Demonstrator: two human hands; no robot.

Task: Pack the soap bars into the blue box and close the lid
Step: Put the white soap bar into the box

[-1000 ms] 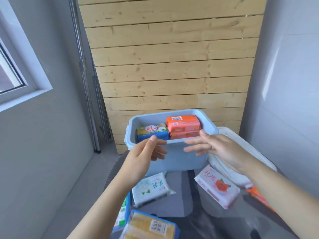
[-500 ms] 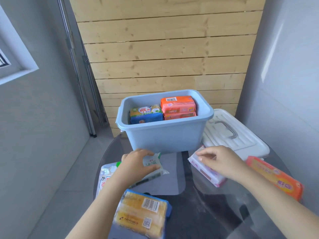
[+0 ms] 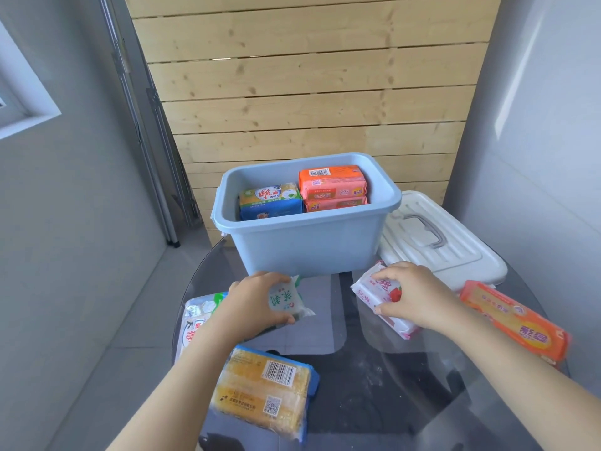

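The blue box [image 3: 309,245] stands open at the back of the round glass table [image 3: 374,379]. Inside it are a blue-green soap pack [image 3: 270,200] and stacked orange soap packs [image 3: 331,187]. My left hand [image 3: 250,304] grips a white-green soap bar [image 3: 286,299] just in front of the box. My right hand [image 3: 413,294] grips a white-pink soap bar [image 3: 377,291] resting on the table. The white lid [image 3: 439,242] with a grey handle lies to the right of the box.
A yellow soap pack with a barcode [image 3: 263,395] lies near my left forearm. A white pack [image 3: 195,317] sits at the table's left edge and an orange pack [image 3: 517,323] at the right. A wooden slat wall stands behind, with grey walls on both sides.
Both hands came down from the box's front wall to the table. Each has closed around a soap bar. The view has tilted downward.
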